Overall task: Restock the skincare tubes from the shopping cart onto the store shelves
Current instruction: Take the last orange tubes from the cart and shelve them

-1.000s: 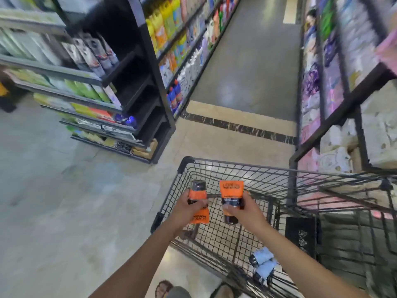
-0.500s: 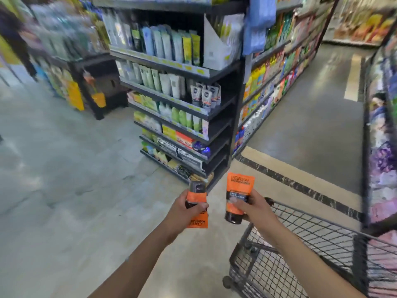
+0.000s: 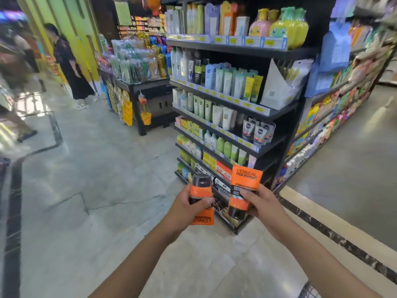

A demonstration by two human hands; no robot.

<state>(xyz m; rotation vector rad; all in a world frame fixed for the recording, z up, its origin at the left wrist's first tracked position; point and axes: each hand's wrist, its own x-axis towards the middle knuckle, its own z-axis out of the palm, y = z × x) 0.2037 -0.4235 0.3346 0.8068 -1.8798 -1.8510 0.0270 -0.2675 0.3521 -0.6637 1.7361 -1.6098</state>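
Gripping one orange-and-black skincare tube [image 3: 201, 191] around its middle, the left hand [image 3: 184, 209] has fingers and thumb curled round it, dark cap up and flat crimped end down, so the lettering on that end reads upside down; the right hand [image 3: 266, 207] pinches a second tube [image 3: 246, 177] of the same kind between thumb and fingers, the other way up, with the wide orange crimped end on top and the black cap at the bottom; the two tubes sit side by side in the air, near each other but not touching, both in front of the lower shelves of a dark shelving unit [image 3: 277, 114] and apart from it; at the right end of a middle shelf stands a short row of small white tubes [image 3: 258, 132] with dark and orange bands, the rest of that shelf end being bare; higher shelves carry pale green and white tubes and bottles, and yellow bottles [image 3: 287, 29] stand at the right end of the top shelf; left of the unit is a low display stand [image 3: 137, 63] stacked with packets; a person in dark clothes [image 3: 71, 67] stands on the tiled floor [image 3: 96, 190] further left; a small piece of grey wire mesh [image 3: 309, 291] shows at the bottom edge of the view.
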